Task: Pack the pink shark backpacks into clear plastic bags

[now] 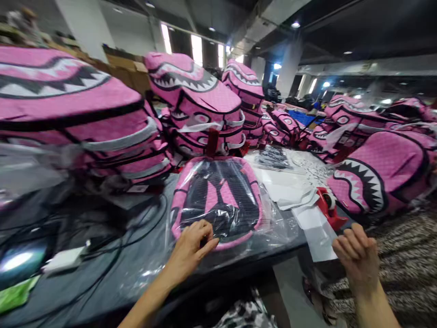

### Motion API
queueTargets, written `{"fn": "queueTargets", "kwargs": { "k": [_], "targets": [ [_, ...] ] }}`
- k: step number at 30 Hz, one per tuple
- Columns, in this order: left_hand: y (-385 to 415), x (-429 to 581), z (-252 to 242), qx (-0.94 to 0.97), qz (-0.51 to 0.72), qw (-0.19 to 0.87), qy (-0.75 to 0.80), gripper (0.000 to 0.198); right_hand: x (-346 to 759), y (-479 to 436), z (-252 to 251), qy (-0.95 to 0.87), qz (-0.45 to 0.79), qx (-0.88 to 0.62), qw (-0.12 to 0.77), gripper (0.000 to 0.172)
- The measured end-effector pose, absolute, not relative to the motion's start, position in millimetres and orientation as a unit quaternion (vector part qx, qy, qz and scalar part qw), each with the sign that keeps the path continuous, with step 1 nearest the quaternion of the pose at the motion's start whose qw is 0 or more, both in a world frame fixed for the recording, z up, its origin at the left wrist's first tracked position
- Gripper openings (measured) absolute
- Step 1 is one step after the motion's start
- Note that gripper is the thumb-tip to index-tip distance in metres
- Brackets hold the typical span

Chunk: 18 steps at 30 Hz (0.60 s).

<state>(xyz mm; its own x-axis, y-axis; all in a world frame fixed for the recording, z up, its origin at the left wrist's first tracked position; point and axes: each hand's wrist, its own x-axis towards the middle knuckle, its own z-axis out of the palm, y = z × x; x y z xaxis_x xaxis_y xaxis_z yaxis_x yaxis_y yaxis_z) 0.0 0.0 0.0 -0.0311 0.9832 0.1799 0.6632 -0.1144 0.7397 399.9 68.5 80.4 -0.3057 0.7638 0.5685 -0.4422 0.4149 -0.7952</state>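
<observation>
A pink and black backpack lies on the table inside a clear plastic bag, its dark strap side facing up. My left hand is over the bag's near edge with its fingers curled in. Whether it pinches any plastic cannot be made out. To the right, my right hand is closed in a fist near the table's front edge, with nothing visible in it. Just beyond that fist are white paper sheets and a red tape dispenser.
Stacked pink shark-mouth backpacks line the back, with a taller pile at left. Another backpack sits at right, close to a person's patterned clothing. Cables, a white box and a green packet lie left.
</observation>
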Motion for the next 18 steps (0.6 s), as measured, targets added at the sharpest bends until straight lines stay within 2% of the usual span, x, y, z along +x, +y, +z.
{"fn": "queueTargets", "kwargs": {
  "k": [2, 5, 7, 13, 16, 17, 18],
  "targets": [
    [-0.8, 0.0, 3.1, 0.658, 0.355, 0.227, 0.624, 0.033, 360.2, 86.0, 89.4, -0.745, 0.521, -0.116, 0.399, 0.039],
    [-1.3, 0.0, 6.1, 0.657, 0.359, 0.225, 0.623, 0.032, 299.6, 107.8, 101.1, -0.876, 0.442, -0.085, 0.172, 0.037],
    [-1.3, 0.3, 7.3, 0.659, 0.361, 0.222, 0.622, 0.032, 262.9, 117.7, 104.5, -0.928, 0.359, -0.069, 0.072, 0.034],
    [-1.1, 1.1, 10.7, 0.661, 0.359, 0.227, 0.618, 0.028, 203.9, 134.5, 88.5, -0.982, 0.066, -0.147, -0.093, 0.011],
    [-1.4, -0.1, 9.9, 0.665, 0.354, 0.234, 0.614, 0.028, 204.6, 152.4, 81.8, -0.963, 0.069, -0.244, -0.094, 0.043],
    [-1.5, -0.7, 9.0, 0.665, 0.355, 0.233, 0.614, 0.027, 208.1, 157.6, 81.2, -0.953, 0.091, -0.277, -0.079, 0.05],
    [-1.6, -1.3, 7.7, 0.664, 0.358, 0.229, 0.614, 0.027, 212.7, 160.6, 80.9, -0.943, 0.11, -0.308, -0.055, 0.048]
  ]
}}
